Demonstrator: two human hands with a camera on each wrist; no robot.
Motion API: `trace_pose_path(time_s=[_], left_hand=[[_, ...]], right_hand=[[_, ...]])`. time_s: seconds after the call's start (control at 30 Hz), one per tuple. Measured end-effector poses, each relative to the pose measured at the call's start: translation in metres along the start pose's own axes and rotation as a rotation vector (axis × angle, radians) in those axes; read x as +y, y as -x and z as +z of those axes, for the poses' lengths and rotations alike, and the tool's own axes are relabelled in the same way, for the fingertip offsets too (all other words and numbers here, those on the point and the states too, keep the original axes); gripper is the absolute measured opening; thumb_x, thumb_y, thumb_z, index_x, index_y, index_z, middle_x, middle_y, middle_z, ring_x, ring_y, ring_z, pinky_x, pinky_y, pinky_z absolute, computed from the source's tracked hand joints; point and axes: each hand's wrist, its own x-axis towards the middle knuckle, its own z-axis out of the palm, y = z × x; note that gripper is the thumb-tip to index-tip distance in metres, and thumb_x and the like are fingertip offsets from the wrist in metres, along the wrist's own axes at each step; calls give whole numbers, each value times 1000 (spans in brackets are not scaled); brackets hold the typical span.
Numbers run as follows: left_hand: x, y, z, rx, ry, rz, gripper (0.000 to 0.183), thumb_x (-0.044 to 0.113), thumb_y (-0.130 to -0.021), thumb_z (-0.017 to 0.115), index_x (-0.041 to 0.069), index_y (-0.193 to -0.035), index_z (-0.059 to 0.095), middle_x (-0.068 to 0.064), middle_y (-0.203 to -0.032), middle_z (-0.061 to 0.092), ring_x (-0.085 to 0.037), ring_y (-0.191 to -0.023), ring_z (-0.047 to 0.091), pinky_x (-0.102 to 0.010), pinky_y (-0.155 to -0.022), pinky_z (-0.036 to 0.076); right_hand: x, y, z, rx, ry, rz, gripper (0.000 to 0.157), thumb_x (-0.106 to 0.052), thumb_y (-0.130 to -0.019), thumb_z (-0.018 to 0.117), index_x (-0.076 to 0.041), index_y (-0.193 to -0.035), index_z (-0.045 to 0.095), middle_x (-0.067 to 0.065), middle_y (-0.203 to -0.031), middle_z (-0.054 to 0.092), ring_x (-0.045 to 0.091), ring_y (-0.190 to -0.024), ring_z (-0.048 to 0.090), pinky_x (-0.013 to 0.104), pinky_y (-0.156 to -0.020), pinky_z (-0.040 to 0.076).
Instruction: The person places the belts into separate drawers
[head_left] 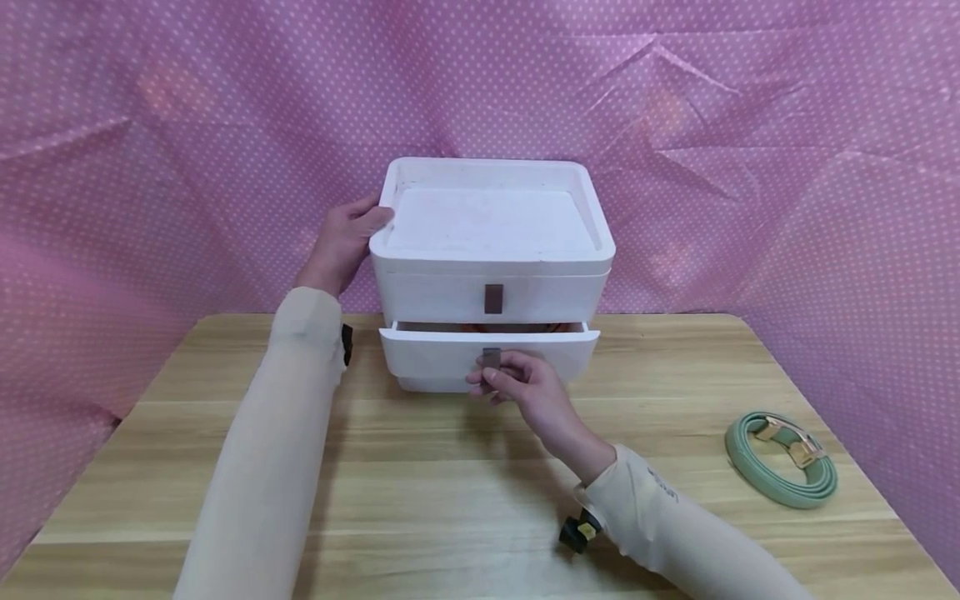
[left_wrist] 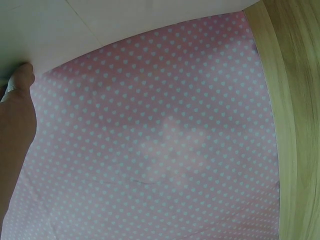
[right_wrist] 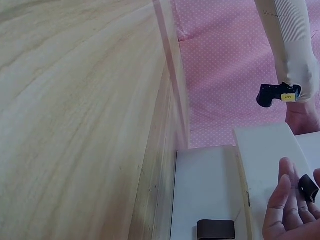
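Note:
A white drawer unit [head_left: 495, 221] with a shallow tray top stands at the table's back. Its upper drawer [head_left: 435, 297] is closed. The drawer beneath [head_left: 423, 354] is pulled out a little; reddish-orange bits show in its gap, too hidden to identify. My right hand [head_left: 525, 383] pinches that drawer's brown pull tab [head_left: 491, 357]; the right wrist view shows the fingers [right_wrist: 286, 200] about the tab [right_wrist: 309, 189]. My left hand [head_left: 345, 237] holds the unit's left side, thumb over the rim. In the left wrist view, only part of this hand [left_wrist: 20, 100] appears against the white wall.
A coiled green belt [head_left: 783, 462] with gold-coloured metal parts lies on the wooden table [head_left: 420, 508] at the right. Another brown tab [right_wrist: 215, 229] is on the lower front. Pink dotted cloth [head_left: 300, 92] hangs behind and on both sides.

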Motion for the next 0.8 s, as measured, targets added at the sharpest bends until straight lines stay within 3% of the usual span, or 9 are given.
trace_pose_path(time_s=[0.2,0.43,0.8], left_hand=[[-1,0,-2,-4,12,6,61,30,-98,61,16,-152,36,-6,-154,37,-23,-135,42,-33,-108,40],[-2,-2,-2,-8,16,11,61,28,-98,61,14,-152,36,-8,-154,38,-24,-135,43,-32,-107,41],[-2,-2,-2,-4,11,0,61,30,-98,60,16,-152,35,-6,-155,36,-23,-135,43,-31,-106,42]], right_hand=[[2,-2,0,-4,-7,0,26,-5,-99,56,12,-119,58,20,-107,70,39,-97,67,36,-77,57],[3,-5,0,13,-10,14,25,-5,-99,55,11,-119,59,19,-108,70,29,-93,69,48,-84,55],[4,-12,0,35,-18,28,25,-4,-99,54,9,-118,60,19,-109,70,30,-97,69,36,-79,57]])
